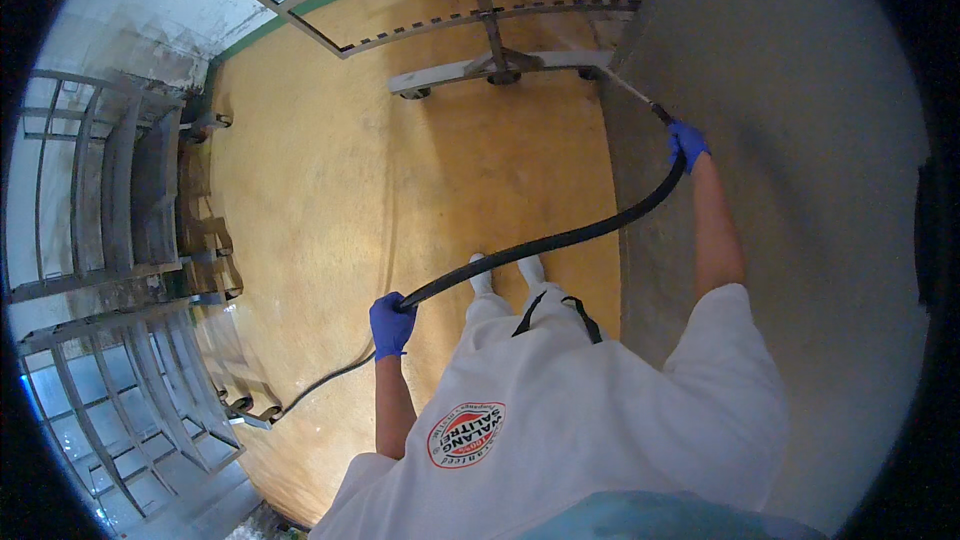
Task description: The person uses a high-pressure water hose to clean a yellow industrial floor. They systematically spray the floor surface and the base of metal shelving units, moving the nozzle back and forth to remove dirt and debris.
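Near the wheeled rack, the right hand clasps the spray wand; farther from it, the left hand grasps the black hose, which, if dropped, could tangle underfoot.

— Where can the left hand pass?
— Forward over the yellow floor, until the metal rack.
— The right hand?
— Grey wall on its right; black hose spans between them.

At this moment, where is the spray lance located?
In the head view, the spray lance is at upper right, in the gloved right hand at the end of the black hose, pointing toward the wheeled metal rack.
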Demonstrator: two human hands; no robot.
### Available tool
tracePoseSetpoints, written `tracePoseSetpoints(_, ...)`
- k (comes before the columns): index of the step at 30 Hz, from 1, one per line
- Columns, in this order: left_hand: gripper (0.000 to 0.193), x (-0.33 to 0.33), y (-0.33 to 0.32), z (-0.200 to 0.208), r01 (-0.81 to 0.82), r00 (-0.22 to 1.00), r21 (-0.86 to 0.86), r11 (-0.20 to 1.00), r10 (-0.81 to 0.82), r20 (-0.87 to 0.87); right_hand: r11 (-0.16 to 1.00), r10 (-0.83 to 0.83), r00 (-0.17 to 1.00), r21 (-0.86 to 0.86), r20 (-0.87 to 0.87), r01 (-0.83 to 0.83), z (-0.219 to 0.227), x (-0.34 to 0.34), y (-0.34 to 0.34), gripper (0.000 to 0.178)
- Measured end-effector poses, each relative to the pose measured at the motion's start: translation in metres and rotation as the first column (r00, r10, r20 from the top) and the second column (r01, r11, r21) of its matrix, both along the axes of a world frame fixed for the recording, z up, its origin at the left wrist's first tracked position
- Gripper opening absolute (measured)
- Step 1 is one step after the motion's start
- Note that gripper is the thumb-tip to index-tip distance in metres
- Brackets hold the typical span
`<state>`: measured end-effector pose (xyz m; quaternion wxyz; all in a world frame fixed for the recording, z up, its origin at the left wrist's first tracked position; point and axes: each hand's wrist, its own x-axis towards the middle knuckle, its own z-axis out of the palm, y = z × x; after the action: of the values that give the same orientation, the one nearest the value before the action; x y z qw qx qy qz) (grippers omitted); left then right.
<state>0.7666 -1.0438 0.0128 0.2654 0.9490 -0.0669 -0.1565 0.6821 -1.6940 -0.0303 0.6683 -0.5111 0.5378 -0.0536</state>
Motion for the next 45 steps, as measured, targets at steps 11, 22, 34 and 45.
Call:
tracePoseSetpoints(11, 0.017, -0.015, -0.011, 0.004, 0.044, 0.998, 0.019, 0.999, -0.045, 0.050, 0.999, 0.027, 0.996, 0.036, 0.080, -0.030, 0.022, 0.020, -0.002, 0.015)
tracePoseSetpoints(22, 0.015, -0.006, -0.007, 0.008, 0.063, 0.993, 0.023, 0.998, -0.065, 0.099, 0.994, -0.073, 0.989, -0.076, 0.126, 0.083, 0.028, 0.028, -0.008, 0.013)
tracePoseSetpoints(34, 0.016, -0.006, -0.007, 0.012, 0.043, 0.993, 0.018, 0.999, -0.045, 0.105, 0.992, 0.000, 0.983, -0.127, 0.182, 0.023, 0.041, 0.062, -0.011, 0.022)
tracePoseSetpoints(45, 0.019, -0.008, -0.017, 0.013, 0.034, 0.993, 0.022, 0.999, -0.036, 0.111, 0.959, 0.192, 0.965, -0.244, 0.176, -0.147, 0.091, 0.102, -0.009, 0.013)
